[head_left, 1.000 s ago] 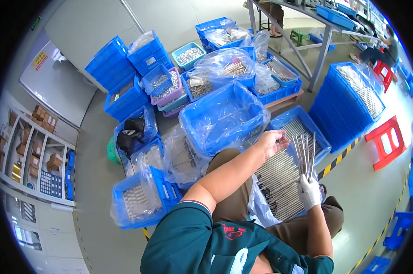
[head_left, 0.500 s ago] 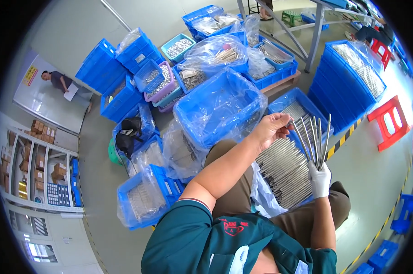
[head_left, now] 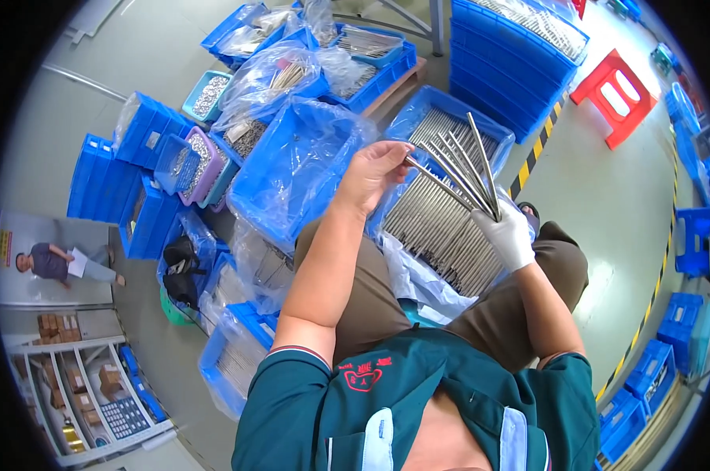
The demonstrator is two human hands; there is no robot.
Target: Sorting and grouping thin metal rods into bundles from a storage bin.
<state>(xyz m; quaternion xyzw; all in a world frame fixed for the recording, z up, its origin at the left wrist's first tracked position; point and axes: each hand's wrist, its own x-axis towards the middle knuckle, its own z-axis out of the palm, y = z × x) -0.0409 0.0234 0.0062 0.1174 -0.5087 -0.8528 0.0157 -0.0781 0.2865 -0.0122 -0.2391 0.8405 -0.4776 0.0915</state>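
My right hand, in a white glove, is closed round the lower ends of several slim metal rods that fan out up and to the left. The bare fingertips of my left hand pinch the far end of one of these rods. Whether a small piece sits on that tip is hidden by the fingers. Below both hands, between my knees, lies a dense layer of similar metal rods in a bin with a plastic liner. Just beyond, a blue bin holds more rods.
A large blue bin lined with clear plastic stands to my left. Behind it are small tubs of metal parts and bagged bins. Stacked blue bins and a red stool are at the far right. A person stands at the left.
The view has turned, so the scene sits further left in it. The fanned rods have tilted leftward, and my left fingers have come onto one rod's end.
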